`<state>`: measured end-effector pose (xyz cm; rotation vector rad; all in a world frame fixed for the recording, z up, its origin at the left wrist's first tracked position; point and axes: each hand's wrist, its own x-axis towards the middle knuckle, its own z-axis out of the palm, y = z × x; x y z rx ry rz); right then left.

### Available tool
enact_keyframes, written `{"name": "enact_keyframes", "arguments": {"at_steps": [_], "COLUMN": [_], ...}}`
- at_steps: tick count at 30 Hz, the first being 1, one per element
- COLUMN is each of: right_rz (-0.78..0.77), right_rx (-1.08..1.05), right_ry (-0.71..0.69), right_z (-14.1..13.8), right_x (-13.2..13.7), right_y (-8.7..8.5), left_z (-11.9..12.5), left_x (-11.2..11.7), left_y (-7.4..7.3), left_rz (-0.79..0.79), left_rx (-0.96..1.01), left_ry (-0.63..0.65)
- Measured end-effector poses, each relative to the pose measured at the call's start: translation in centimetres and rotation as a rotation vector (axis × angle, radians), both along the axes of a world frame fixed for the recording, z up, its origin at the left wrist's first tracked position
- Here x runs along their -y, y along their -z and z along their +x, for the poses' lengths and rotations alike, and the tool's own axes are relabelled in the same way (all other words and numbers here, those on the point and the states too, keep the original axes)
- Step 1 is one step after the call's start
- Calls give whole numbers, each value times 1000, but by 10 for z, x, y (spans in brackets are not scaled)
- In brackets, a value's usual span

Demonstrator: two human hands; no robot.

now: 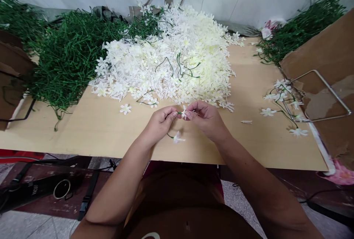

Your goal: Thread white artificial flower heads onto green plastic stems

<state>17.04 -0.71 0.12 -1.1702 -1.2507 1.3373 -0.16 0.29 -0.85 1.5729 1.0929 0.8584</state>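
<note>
Over the front of the table, my left hand pinches a green artificial flower stem. A white artificial flower hangs from that stem below the fingers. Close beside it, my right hand is closed on a small white flower at the stem's tip. The fingertips of both hands nearly meet there; whether the flower is fully on the stem is hard to see. Just beyond the hands lies a big heap of loose white flowers, with a few green stems on top.
Bundles of green stems fill the left side, and more green stems lie at back right. Finished-looking white flower sprays hang by a wire frame and cardboard. A loose flower and a white scrap lie on the table.
</note>
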Motion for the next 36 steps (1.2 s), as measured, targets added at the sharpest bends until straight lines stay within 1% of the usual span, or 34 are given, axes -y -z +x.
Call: {"name": "enact_keyframes", "arguments": {"at_steps": [5,7,8,12,13,15,20,26,31,36], "right_rz": [19,64,111,384,428,461,404,266,143,45], "right_rx": [55,126,183,442,481,514,479,403,242,165], "right_ry": [-13,0,11,34,28,21,49,104,106,91], "right_z": [0,-1,-1,-1,-1,0,-2,-8,-11,-11], "right_x": [1,2,3,9,10,12,17,21,20,17], "right_y": [5,5,5,2,2,3,13,24,25,23], "left_z": [1,0,0,-1,-1,-2,-1,2,3,4], "left_x": [1,1,1,1,1,2,1,0,2,2], "left_y": [2,3,4,5,5,5,6,9,9,9], "left_rz": [13,17,21,31,34,43,55,96,100,104], "left_rx": [-38,-56,-65,-78,-77,-79,-145,-233,-279,-286], "left_ry": [18,28,32,45,55,82,127,120,95,96]}}
